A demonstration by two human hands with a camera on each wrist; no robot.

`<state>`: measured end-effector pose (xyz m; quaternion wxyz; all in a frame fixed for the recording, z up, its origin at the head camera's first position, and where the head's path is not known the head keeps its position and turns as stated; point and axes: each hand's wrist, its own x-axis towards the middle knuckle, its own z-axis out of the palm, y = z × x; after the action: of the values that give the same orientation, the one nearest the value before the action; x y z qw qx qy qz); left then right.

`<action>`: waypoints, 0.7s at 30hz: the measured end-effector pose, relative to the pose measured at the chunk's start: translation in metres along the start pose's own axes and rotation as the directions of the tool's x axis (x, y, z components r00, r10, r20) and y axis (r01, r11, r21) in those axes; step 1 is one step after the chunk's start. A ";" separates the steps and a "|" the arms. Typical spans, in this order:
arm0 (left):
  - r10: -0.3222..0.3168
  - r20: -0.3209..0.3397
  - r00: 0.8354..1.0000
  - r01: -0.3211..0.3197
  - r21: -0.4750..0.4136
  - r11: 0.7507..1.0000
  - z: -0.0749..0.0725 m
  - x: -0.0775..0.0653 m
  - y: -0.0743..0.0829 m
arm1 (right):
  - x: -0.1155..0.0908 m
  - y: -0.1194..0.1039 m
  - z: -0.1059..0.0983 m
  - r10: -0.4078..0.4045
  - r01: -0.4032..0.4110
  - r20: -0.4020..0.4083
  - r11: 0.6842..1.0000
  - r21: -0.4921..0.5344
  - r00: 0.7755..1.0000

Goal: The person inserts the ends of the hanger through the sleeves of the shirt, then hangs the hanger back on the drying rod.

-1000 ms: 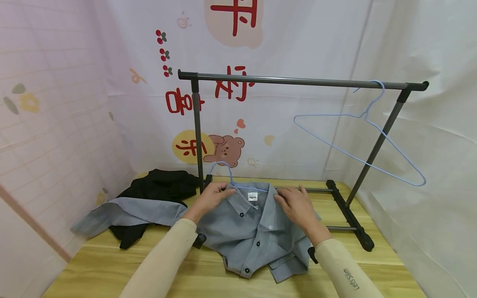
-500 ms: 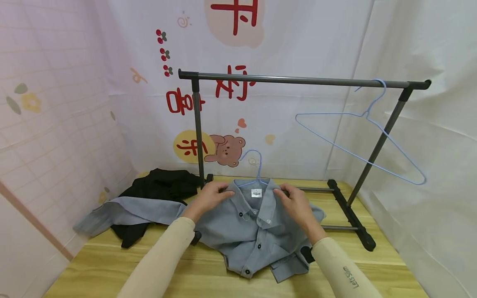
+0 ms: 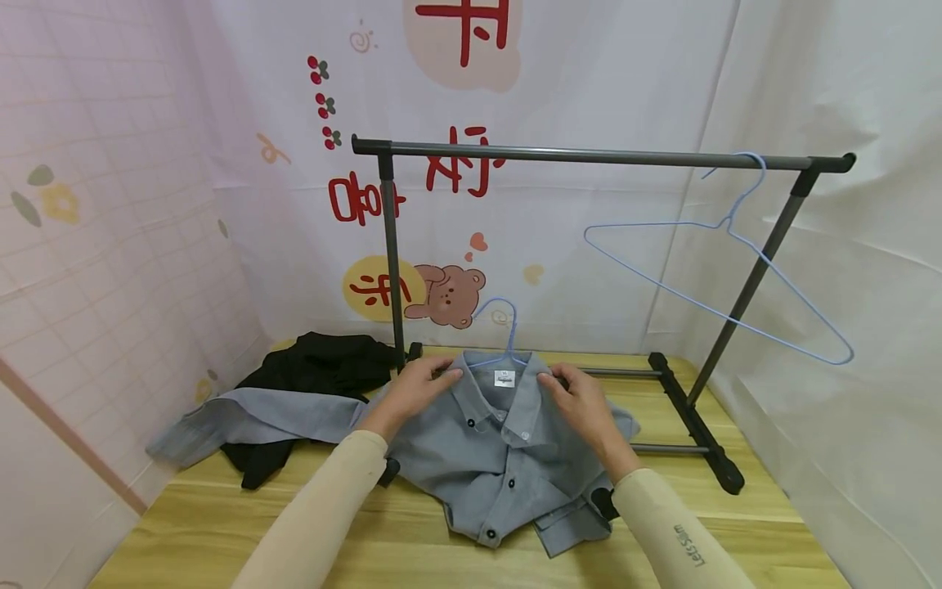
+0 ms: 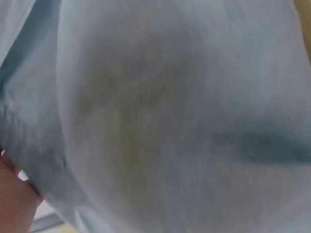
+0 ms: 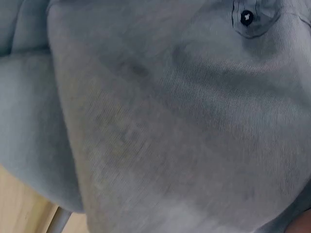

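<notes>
A grey-blue button-up shirt (image 3: 478, 458) lies front side up on the table, its collar towards the rack. Inside the neck sits a light blue wire hanger (image 3: 513, 327), its hook standing up above the collar and curving left. My left hand (image 3: 418, 394) pinches the shirt beside the left side of the collar, thumb on top. On the collar's other side, my right hand (image 3: 586, 409) pinches the cloth in the same way. Shirt cloth fills both wrist views and hides most of the hanger; a dark button (image 5: 247, 18) shows in the right wrist view.
A dark metal clothes rack (image 3: 574, 155) stands behind the shirt on the wooden table (image 3: 397, 540). Another blue wire hanger (image 3: 662, 286) hangs at its right end. A black garment (image 3: 324, 360) lies at the left, partly under a shirt sleeve (image 3: 280, 417).
The hanger's hook has swung from leaning left to upright at the middle of the neck. The collar has been drawn straighter between both hands. Over the last half second, little has moved.
</notes>
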<state>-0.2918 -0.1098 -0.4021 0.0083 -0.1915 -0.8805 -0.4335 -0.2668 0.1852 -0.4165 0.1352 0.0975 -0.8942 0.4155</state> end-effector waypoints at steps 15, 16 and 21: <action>-0.025 -0.128 0.991 0.029 0.027 0.999 -0.021 -0.004 -0.009 | -0.008 0.022 -0.023 0.112 -0.106 0.025 0.979 -0.174 0.993; -0.026 -0.142 0.990 0.030 0.028 0.999 -0.024 -0.004 -0.010 | -0.009 0.025 -0.025 0.131 -0.126 0.022 0.981 -0.149 0.991; -0.031 -0.226 0.974 0.028 -0.014 1.000 -0.036 -0.005 -0.011 | -0.014 0.044 -0.033 0.207 -0.208 0.049 0.978 0.010 0.977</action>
<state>-0.2962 -0.1453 -0.3884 0.1009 -0.1280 -0.8742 -0.4574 -0.2612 0.2389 -0.4318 0.0691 0.0144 -0.8992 0.4317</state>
